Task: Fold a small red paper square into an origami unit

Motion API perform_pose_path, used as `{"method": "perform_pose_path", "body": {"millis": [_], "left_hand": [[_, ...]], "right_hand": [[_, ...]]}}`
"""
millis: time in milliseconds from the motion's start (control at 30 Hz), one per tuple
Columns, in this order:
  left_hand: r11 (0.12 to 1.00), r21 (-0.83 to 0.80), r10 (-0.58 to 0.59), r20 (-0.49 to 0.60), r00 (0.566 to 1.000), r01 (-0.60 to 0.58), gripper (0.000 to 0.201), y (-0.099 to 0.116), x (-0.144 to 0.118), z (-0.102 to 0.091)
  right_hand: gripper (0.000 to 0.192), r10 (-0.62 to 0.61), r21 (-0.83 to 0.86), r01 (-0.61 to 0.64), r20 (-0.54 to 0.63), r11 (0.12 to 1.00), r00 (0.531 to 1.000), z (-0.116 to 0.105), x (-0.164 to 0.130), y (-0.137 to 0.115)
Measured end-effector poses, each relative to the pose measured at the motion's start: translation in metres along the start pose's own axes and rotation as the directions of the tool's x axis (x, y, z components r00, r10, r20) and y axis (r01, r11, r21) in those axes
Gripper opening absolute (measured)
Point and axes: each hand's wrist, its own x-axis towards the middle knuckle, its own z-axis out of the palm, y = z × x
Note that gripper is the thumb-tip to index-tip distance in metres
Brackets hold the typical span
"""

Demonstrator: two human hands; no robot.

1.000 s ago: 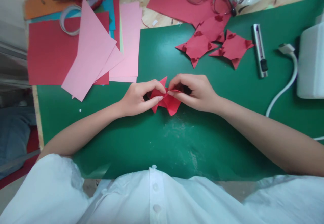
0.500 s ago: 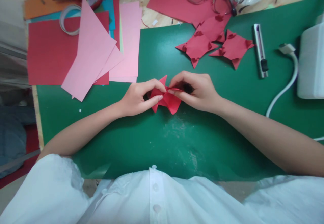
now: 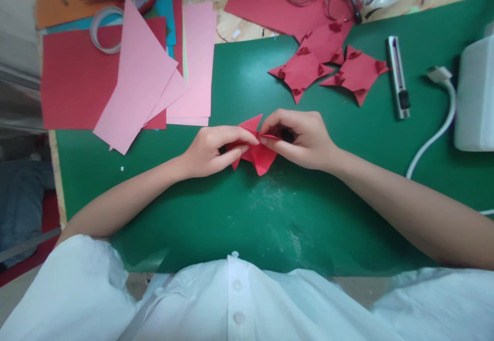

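- Red paper, creased into a small, many-pointed shape [image 3: 264, 160], sits between your two hands, just above the middle of the green work surface [image 3: 266, 228].
- Your left hand [image 3: 208, 148] pinches the shape's left side, thumb below and forefinger above. Your right hand [image 3: 304, 138] pinches a raised fold at its upper right between thumb and fingertips. The fingertips of both hands nearly meet; exactly which layers they grip is hidden.
- Tearing looks like the likeliest trouble: if your hands pull apart while both pinch so close together, the paper could split along a crease.
- Pressing unevenly could set the fold off line, leaving one point skewed; your own fingers cover part of the crease, making that hard to check.
- Squeezing too hard could crumple the loose lower flap, which flares towards you unsupported.
- Beyond your right hand, red paper stars [image 3: 299, 73] lie close together, flat in the middle, with sharp tips and small curled bits. They seem easy to crush under a careless forearm.
- Right of them rests a slim, metallic cutter [image 3: 397, 78], hard and straight-edged; whether its blade is out is too small to tell.
- Up to your left, smooth pink sheets [image 3: 142, 78] overlap flat red card [image 3: 77, 84], beside a pale, hollow tape ring [image 3: 94, 33].
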Motion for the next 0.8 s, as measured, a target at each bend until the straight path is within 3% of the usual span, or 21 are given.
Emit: {"method": "perform_pose_path", "body": {"millis": [300, 467, 667, 800], "left_hand": [[0.996, -0.086, -0.032, -0.044, 0.999, 0.028, 0.020, -0.0016, 0.0002, 0.0007], [0.989, -0.131, -0.077, -0.062, 0.995, 0.069, 0.019, -0.0017, -0.0003, 0.0010], [0.990, -0.076, -0.122, 0.007, 0.993, 0.122, 0.020, 0.0008, -0.0002, -0.0015], [0.992, -0.084, -0.095, 0.023, 0.995, 0.097, 0.021, 0.0013, -0.0001, -0.0021]], "right_hand": [[0.042, -0.065, 0.190, 0.053, 0.058, 0.980, 0.996, -0.0063, -0.0018, 0.0045], [0.046, -0.075, 0.206, 0.059, 0.069, 0.977, 0.995, -0.0064, -0.0012, 0.0052], [0.048, 0.056, 0.190, -0.055, 0.002, 0.980, 0.998, -0.0019, 0.0026, 0.0003], [0.046, 0.084, 0.175, -0.082, -0.004, 0.981, 0.996, 0.0002, 0.0033, 0.0001]]}}
